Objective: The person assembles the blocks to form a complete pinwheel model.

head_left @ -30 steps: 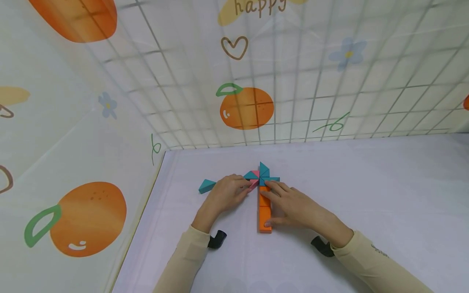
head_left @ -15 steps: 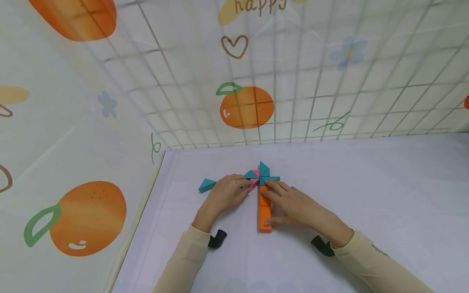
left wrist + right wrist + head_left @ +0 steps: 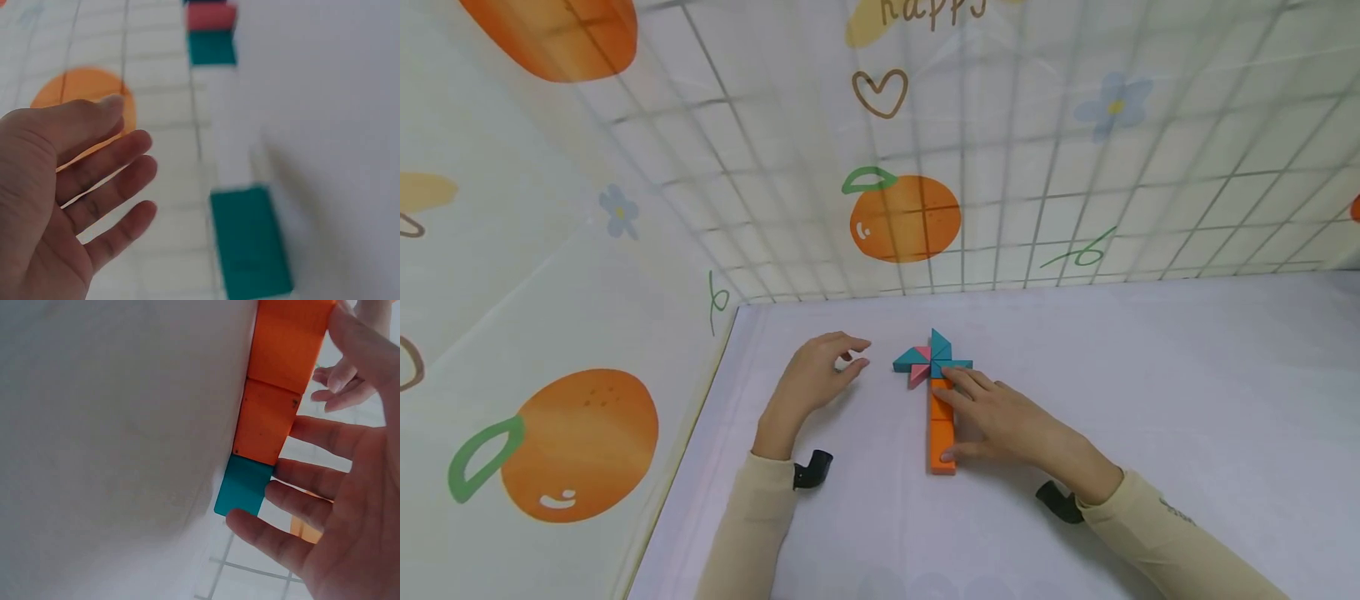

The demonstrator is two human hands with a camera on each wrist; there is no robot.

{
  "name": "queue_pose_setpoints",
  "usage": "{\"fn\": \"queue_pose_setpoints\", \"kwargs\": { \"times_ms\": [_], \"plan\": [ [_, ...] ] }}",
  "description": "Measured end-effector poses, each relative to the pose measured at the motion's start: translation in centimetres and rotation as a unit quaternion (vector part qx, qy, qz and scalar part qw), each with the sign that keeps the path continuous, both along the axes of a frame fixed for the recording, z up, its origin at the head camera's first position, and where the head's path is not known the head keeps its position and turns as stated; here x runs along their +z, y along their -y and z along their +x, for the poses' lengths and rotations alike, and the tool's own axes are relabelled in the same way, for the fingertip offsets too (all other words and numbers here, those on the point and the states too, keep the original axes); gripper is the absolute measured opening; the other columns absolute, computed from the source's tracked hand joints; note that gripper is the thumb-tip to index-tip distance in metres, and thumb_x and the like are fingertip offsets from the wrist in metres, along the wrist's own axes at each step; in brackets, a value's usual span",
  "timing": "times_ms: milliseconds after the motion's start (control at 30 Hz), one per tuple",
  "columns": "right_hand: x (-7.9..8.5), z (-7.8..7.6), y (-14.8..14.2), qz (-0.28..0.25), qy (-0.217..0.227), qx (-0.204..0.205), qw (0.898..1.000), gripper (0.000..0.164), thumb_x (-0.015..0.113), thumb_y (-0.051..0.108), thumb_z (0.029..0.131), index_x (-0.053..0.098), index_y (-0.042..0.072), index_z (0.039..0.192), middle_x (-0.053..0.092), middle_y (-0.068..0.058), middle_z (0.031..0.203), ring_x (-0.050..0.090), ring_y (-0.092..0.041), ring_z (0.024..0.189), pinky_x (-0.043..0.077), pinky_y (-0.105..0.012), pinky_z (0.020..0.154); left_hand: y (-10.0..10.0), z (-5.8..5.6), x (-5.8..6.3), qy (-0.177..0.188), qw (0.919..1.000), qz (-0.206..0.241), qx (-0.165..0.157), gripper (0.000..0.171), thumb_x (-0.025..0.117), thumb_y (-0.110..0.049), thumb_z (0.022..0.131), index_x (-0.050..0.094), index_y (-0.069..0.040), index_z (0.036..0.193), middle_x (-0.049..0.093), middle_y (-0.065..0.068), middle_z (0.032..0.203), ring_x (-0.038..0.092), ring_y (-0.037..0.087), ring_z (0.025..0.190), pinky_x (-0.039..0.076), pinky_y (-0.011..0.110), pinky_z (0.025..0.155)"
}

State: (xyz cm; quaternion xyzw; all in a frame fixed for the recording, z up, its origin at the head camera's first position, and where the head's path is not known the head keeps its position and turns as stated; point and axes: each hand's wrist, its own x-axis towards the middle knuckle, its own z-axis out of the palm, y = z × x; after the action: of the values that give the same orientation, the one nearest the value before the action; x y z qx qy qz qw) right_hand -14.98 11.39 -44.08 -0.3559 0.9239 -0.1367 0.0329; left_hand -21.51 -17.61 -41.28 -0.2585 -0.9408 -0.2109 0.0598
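On the white table lies a pinwheel-like figure of teal triangular blocks (image 3: 940, 348) and pink triangular blocks (image 3: 918, 375), with a column of orange blocks (image 3: 942, 447) running below it. My right hand (image 3: 1007, 421) rests along this figure, fingers extended over the orange and teal pieces and thumb at the lower orange block. My left hand (image 3: 812, 375) is left of the figure, fingers loosely bent and parted from the thumb, holding nothing. A separate teal block (image 3: 251, 244) stands beside it in the left wrist view; in the head view that hand covers it.
A fabric backdrop printed with oranges (image 3: 905, 218) rises behind the table, and another printed panel (image 3: 580, 446) closes off the left side. Black camera mounts (image 3: 813, 469) stick out at both wrists.
My left hand has let go of the pink triangular block at the figure's left side and moved left, over the separate teal block. My right hand stays in place.
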Motion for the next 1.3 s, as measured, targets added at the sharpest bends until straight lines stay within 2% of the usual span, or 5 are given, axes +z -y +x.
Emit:
{"fn": "queue_pose_setpoints", "kwargs": {
  "times_ms": [200,567,733,933,1300],
  "plan": [
    [0.0,-0.1,0.0,-0.002,-0.002,0.001,1.000,0.085,0.067,0.060,0.084,0.043,0.008,0.147,0.035,-0.017,0.153,0.039,-0.036,0.137,0.049,-0.053,0.097,2.8,-0.3,1.1,0.059,0.9977,-0.009,0.032,0.035,0.072,-0.023,0.090,0.068,-0.013,0.123,0.070,0.005,0.117,0.066,0.022,0.097,0.054,0.037,0.077],
    [0.1,-0.1,-0.1,-0.005,-0.004,0.003,1.000,0.084,0.067,0.059,0.084,0.044,0.007,0.146,0.036,-0.018,0.153,0.040,-0.037,0.136,0.049,-0.053,0.097,6.8,-0.9,0.6,0.199,0.9777,-0.020,0.065,0.048,0.076,-0.022,0.086,0.064,-0.016,0.131,0.066,0.008,0.108,0.061,0.023,0.098,0.052,0.037,0.082],
    [0.1,-0.1,-0.1,-0.005,-0.004,0.003,1.000,0.084,0.066,0.059,0.084,0.044,0.007,0.146,0.035,-0.018,0.153,0.039,-0.037,0.137,0.049,-0.053,0.097,6.7,-1.2,0.0,0.208,0.9758,-0.013,0.065,0.042,0.076,-0.018,0.085,0.068,-0.014,0.126,0.069,0.004,0.092,0.062,0.017,0.086,0.051,0.035,0.081],
    [0.0,-0.1,-0.1,-0.001,0.006,0.001,1.000,0.085,0.066,0.060,0.085,0.043,0.008,0.147,0.034,-0.017,0.154,0.038,-0.037,0.137,0.049,-0.053,0.097,5.6,-1.4,-0.7,0.210,0.9764,-0.011,0.049,0.036,0.076,-0.019,0.085,0.070,-0.016,0.121,0.069,0.002,0.092,0.061,0.015,0.085,0.051,0.033,0.079],
    [0.1,0.1,0.1,0.000,0.004,0.000,1.000,0.085,0.066,0.060,0.084,0.043,0.008,0.147,0.034,-0.017,0.154,0.039,-0.037,0.137,0.049,-0.053,0.098,4.0,-1.2,-1.3,0.162,0.9856,-0.019,0.043,0.035,0.076,-0.021,0.086,0.071,-0.014,0.120,0.069,0.000,0.087,0.060,0.012,0.078,0.052,0.033,0.076]
  ]
}}
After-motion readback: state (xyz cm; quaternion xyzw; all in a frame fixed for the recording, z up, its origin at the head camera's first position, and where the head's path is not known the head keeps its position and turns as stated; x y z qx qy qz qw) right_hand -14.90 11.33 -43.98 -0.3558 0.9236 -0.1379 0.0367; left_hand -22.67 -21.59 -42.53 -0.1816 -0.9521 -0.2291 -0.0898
